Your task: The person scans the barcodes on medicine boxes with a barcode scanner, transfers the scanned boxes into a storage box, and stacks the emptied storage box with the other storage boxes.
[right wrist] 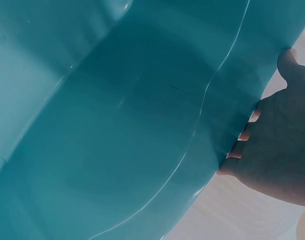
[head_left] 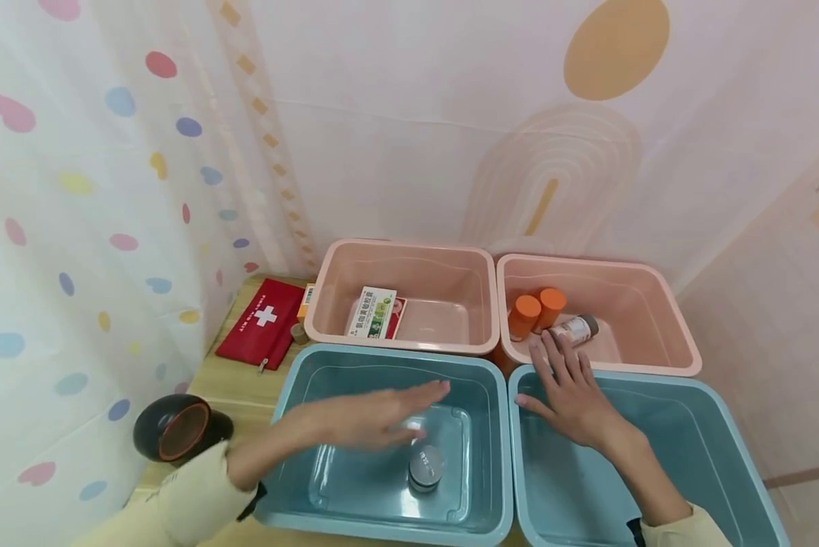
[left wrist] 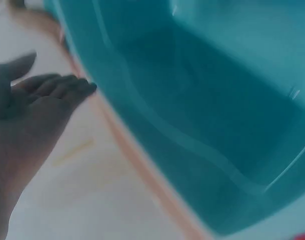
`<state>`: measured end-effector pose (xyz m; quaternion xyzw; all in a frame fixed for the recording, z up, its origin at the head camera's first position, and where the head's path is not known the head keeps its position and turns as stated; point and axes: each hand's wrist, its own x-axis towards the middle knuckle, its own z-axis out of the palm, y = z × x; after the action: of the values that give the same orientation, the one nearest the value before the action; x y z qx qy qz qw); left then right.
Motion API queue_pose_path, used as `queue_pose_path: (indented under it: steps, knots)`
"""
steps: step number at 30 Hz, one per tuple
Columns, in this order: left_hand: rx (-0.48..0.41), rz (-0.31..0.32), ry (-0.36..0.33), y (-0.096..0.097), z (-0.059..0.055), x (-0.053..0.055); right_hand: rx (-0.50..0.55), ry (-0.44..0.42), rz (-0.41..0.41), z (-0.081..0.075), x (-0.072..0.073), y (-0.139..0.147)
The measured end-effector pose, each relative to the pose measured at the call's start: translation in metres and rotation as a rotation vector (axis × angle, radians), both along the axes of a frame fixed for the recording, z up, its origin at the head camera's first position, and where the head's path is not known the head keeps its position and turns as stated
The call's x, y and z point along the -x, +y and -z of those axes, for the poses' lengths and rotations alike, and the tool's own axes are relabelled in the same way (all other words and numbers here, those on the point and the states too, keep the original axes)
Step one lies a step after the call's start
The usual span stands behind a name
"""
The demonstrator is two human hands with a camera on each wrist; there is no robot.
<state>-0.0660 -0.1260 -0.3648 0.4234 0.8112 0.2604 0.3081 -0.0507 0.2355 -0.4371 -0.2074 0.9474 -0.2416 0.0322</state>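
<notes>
My left hand (head_left: 375,416) hovers over the left blue bin (head_left: 396,355), its fingers extended and holding nothing. Below its fingertips stands a small jar with a grey lid (head_left: 426,467) on the bin floor. Spread fingers show on my right hand (head_left: 577,399), palm down over the far rim of the right blue bin (head_left: 697,456). Its fingertips overlap the near edge of the right pink bin (head_left: 656,327), close to a small bottle with a dark cap (head_left: 575,330) lying on its side. Two orange bottles (head_left: 524,315) stand left of that bottle.
Medicine boxes (head_left: 373,313) lie in the left pink bin (head_left: 444,304). Left of the bins are a red first aid pouch (head_left: 262,323), a small olive round item (head_left: 299,333), part of a yellow box (head_left: 305,302) and a dark rounded object (head_left: 177,429). A patterned curtain (head_left: 396,137) hangs behind.
</notes>
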Motion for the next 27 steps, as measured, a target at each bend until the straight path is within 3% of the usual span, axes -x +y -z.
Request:
queue_pose_path:
  steps: [1, 5, 11, 19, 22, 27]
  knots:
    - [0.042, -0.023, -0.044, 0.0, -0.002, -0.011, 0.014, 0.001, 0.0, -0.001, 0.0, 0.0]
    - [0.091, -0.078, -0.094, -0.002, 0.021, -0.038, -0.008, -0.016, 0.008, -0.005, 0.0, -0.001]
    - [0.072, -0.205, -0.194, -0.003, 0.051, -0.059, -0.005, -0.035, 0.009, -0.004, 0.001, -0.002]
    - [0.03, -0.347, -0.253, 0.0, 0.077, -0.071, -0.073, -0.063, 0.022, -0.002, 0.003, -0.002]
    - [0.028, -0.351, -0.271, 0.002, 0.081, -0.071, -0.057, -0.066, 0.02, -0.003, 0.003, -0.002]
    - [0.01, -0.305, -0.263, 0.004, 0.084, -0.066, -0.067, -0.081, 0.024, -0.005, 0.002, -0.002]
